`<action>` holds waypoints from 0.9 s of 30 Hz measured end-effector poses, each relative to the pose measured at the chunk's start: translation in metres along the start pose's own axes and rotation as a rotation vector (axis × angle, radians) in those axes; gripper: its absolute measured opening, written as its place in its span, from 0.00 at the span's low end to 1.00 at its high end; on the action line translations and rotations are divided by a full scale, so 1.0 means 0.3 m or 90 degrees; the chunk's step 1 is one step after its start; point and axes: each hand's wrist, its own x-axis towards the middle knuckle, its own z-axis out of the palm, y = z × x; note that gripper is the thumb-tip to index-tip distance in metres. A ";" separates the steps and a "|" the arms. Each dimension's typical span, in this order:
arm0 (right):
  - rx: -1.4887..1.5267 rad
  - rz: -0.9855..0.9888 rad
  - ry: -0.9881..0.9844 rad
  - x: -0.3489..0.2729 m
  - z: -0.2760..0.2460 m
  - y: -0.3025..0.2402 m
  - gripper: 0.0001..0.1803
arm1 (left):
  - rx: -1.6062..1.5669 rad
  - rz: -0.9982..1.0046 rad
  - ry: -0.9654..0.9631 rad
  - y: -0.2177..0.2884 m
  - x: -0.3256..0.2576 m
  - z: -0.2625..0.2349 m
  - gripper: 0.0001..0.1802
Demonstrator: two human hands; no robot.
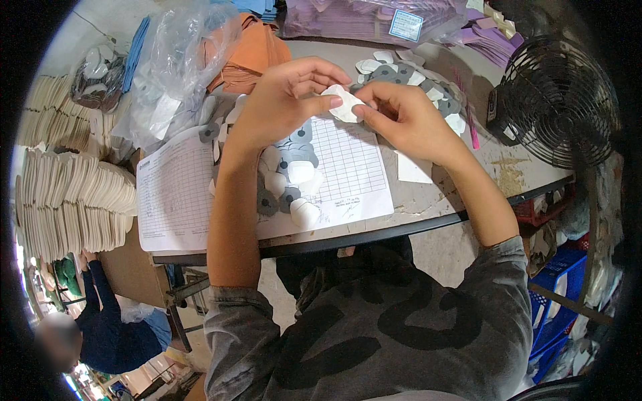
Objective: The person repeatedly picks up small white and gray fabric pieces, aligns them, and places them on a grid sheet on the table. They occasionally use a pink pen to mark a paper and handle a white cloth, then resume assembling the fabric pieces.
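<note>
A small white cut-out piece with a rounded, wavy outline is held up over the table between both hands. My left hand pinches its left side, thumb on the near face and the other fingers curved behind. At its right edge my right hand grips it between thumb and fingers. Beneath the left forearm, grey cut-outs with dark round spots and white rounded pieces lie on printed table sheets. Beyond the right hand is a heap of similar grey and white pieces.
A black fan stands at the right. Clear plastic bags, orange sheets and purple packs crowd the back. Tall cream stacks stand left, near another person in dark clothes. A blue crate sits lower right.
</note>
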 end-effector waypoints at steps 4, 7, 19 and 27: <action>-0.017 -0.012 0.012 -0.003 -0.004 -0.001 0.12 | -0.030 -0.026 0.006 0.008 0.002 0.012 0.14; -0.038 -0.005 0.028 -0.003 -0.010 -0.005 0.12 | -0.018 -0.031 0.015 0.009 0.002 0.016 0.14; -0.106 -0.020 0.131 0.015 -0.065 -0.009 0.16 | -0.018 -0.023 0.049 -0.004 -0.002 0.001 0.12; -0.497 -0.058 0.228 0.022 -0.134 0.018 0.16 | -0.019 -0.042 0.058 0.010 -0.005 -0.012 0.13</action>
